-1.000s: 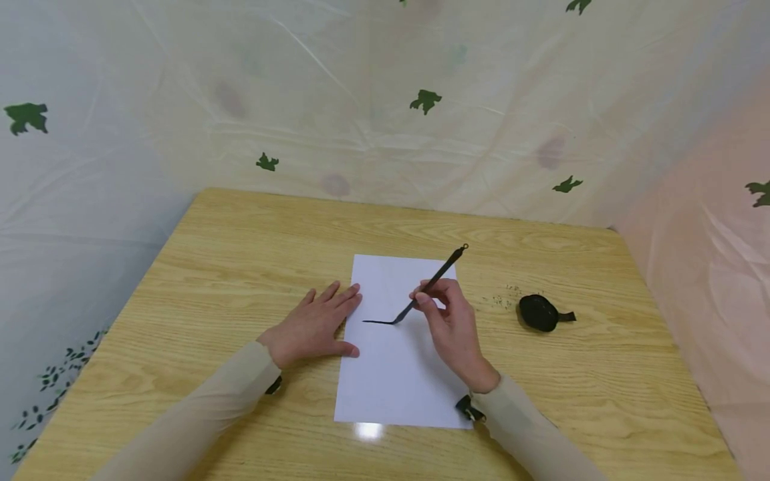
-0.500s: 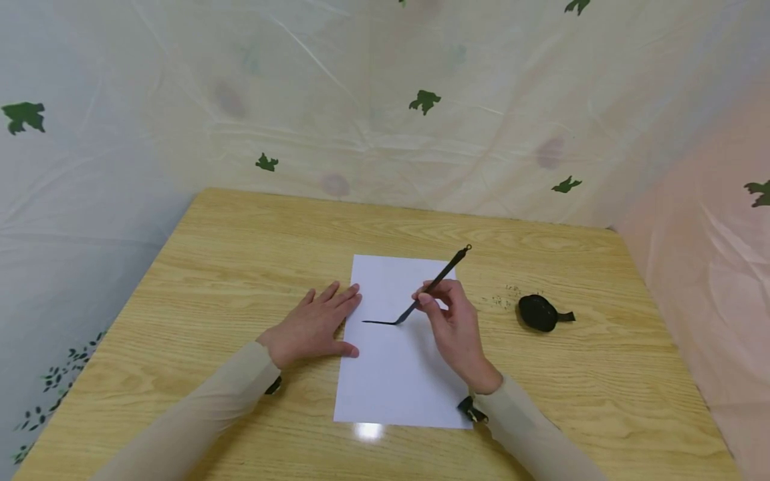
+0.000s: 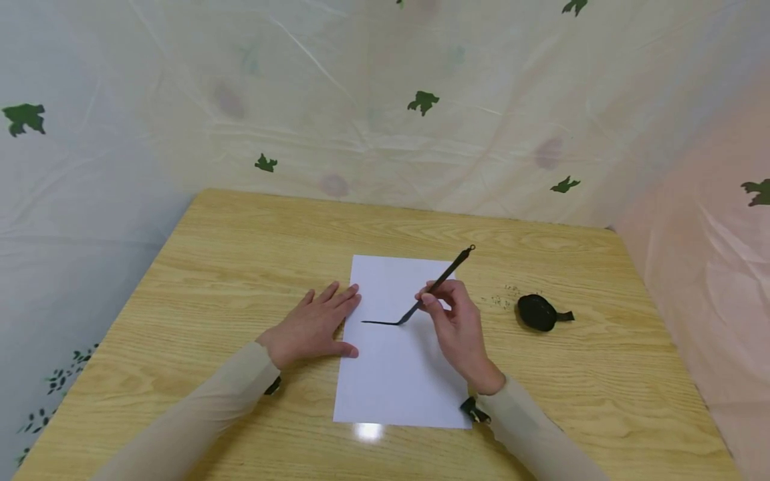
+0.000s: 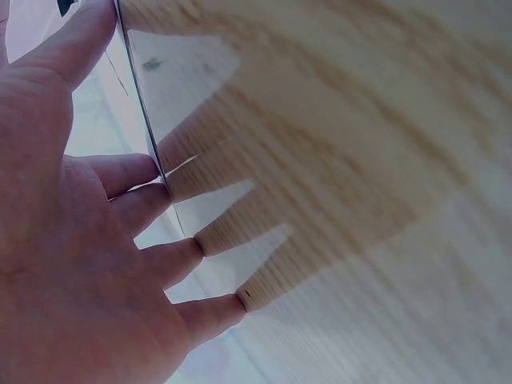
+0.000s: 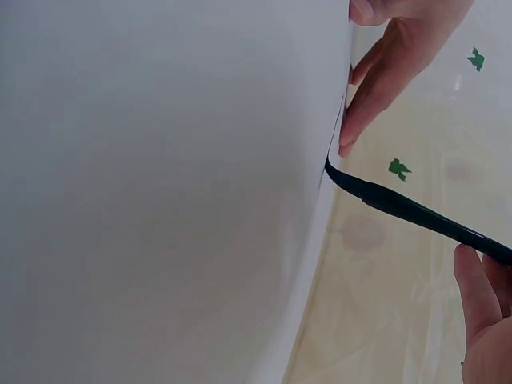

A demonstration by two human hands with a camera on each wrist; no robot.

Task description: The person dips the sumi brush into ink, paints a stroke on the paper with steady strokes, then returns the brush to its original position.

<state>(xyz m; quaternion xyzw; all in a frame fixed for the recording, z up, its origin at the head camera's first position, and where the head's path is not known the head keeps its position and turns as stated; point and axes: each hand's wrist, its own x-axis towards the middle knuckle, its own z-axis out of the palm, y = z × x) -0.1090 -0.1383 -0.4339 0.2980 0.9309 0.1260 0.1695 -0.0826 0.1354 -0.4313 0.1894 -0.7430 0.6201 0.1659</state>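
A white sheet of paper (image 3: 397, 381) lies on the table with a thin black line (image 3: 379, 323) across its upper half. My right hand (image 3: 460, 327) pinches a dark ink brush (image 3: 448, 272) between thumb and fingers. The brush leans up to the right, and its bent tip touches the paper at the line's right end; the right wrist view shows that bent tip (image 5: 340, 176) up close. Spread flat, my left hand (image 3: 315, 325) rests at the paper's left edge, its fingertips and thumb tip on the sheet. In the left wrist view its fingers (image 4: 172, 264) are straight.
A small black dish with a short handle (image 3: 537, 312) stands on the table right of the paper. Dark specks (image 3: 502, 298) are scattered beside it. The wooden table (image 3: 252, 247) meets patterned cloth hangings (image 3: 337, 100) at the back and sides.
My right hand and the brush have slid slightly to the right, and the black line has grown a little longer that way. My left hand has stayed in place.
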